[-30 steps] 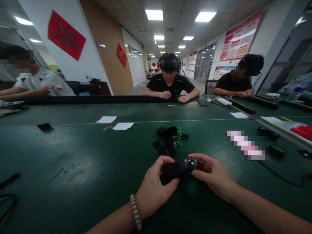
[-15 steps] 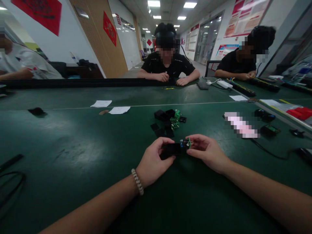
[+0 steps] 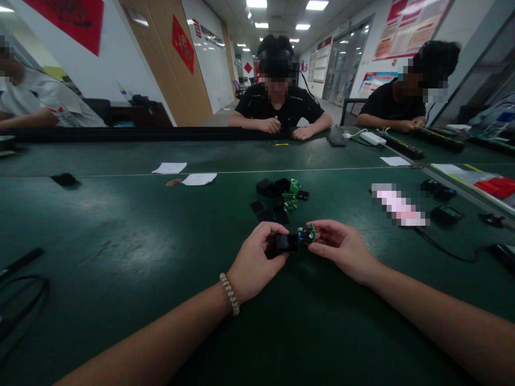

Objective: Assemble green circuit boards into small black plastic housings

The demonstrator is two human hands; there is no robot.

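A small black plastic housing (image 3: 287, 243) is gripped between the thumb and fingers of my left hand (image 3: 255, 262), which has a beaded bracelet at the wrist. Facing its right end is a green circuit board (image 3: 313, 234) with blue and dark components, pinched by my right hand (image 3: 341, 251). The components sit at the housing's end; whether they reach inside I cannot tell. Just beyond my hands lies a loose group of black housings (image 3: 270, 187), flat black covers (image 3: 266, 215) and green circuit boards (image 3: 290, 205).
White paper slips (image 3: 200, 179) lie on the green table (image 3: 132, 230) to the left, near a dark scrap (image 3: 65, 179). On the right are a blurred pink device (image 3: 398, 205) with a cable and several black parts (image 3: 446, 215). A person (image 3: 279, 110) sits opposite; others sit at both sides.
The view has shifted slightly. The housing has tilted a little, so its upper face shows more. Both hands keep their grips, with the board still beside the housing's end.
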